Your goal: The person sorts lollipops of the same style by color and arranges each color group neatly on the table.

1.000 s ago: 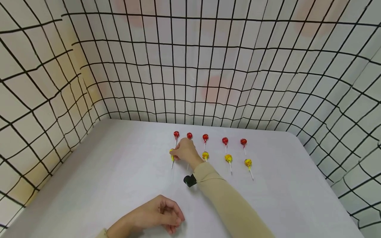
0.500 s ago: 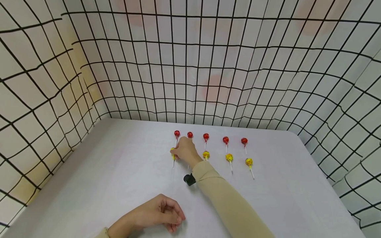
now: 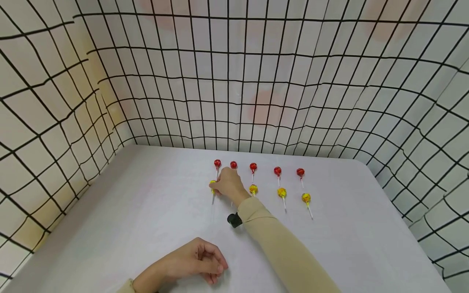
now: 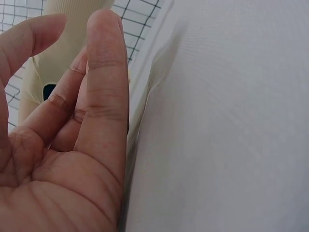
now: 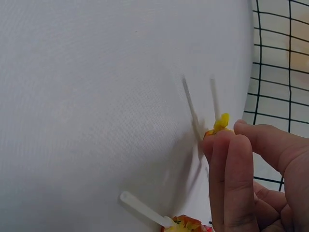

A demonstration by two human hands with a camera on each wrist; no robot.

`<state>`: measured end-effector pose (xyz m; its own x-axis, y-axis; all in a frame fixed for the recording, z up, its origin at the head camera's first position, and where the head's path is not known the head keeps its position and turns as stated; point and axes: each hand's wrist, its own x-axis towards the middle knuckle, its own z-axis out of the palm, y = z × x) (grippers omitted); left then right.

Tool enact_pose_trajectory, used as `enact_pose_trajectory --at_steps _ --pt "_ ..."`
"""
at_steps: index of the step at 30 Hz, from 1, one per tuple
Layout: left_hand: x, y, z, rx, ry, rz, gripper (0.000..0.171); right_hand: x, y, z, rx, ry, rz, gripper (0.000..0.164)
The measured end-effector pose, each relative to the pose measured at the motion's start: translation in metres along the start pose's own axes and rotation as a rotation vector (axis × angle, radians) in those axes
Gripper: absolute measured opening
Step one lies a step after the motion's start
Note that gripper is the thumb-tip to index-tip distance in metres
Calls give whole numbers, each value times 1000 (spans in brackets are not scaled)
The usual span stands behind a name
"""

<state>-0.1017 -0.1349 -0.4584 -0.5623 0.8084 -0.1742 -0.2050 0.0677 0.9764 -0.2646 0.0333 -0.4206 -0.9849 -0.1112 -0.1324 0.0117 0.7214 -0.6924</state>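
At the left end of a row of yellow-wrapped lollipops, my right hand [image 3: 230, 186] pinches a yellow lollipop [image 3: 213, 187] by its head. In the right wrist view its yellow wrapper [image 5: 221, 122] shows between thumb and fingers, with the white stick [image 5: 215, 96] pointing away. Another lollipop [image 5: 182, 224] lies under that hand, mostly hidden in the head view. Just beyond is a red lollipop [image 3: 217, 162]. My left hand [image 3: 194, 260] rests near the front of the table with its fingers loosely curled and nothing in them.
Along the back runs a row of several red lollipops, including one at the right end [image 3: 300, 172]. Yellow lollipops [image 3: 281, 193] lie in front of them. A black wire grid [image 3: 238, 81] stands around the white table [image 3: 154, 195]. A black wrist camera [image 3: 234, 220] hangs below my right sleeve.
Almost nothing moves. My right hand stays at the leftmost yellow lollipop, whose stick has shifted very slightly; the left hand keeps its place.
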Motion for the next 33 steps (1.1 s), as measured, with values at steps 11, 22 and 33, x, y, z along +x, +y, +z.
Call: enact_pose_trajectory --at_steps 11,22,33 --pt "1 1 0 27 27 -16 28 -8 -2 -12 1 -35 37 24" --pt "-1 4 -4 56 78 -14 26 -28 4 -31 2 -63 -30 29" --pt "-7 19 -10 165 235 6 24 -68 36 -74 -22 -54 -140 24"
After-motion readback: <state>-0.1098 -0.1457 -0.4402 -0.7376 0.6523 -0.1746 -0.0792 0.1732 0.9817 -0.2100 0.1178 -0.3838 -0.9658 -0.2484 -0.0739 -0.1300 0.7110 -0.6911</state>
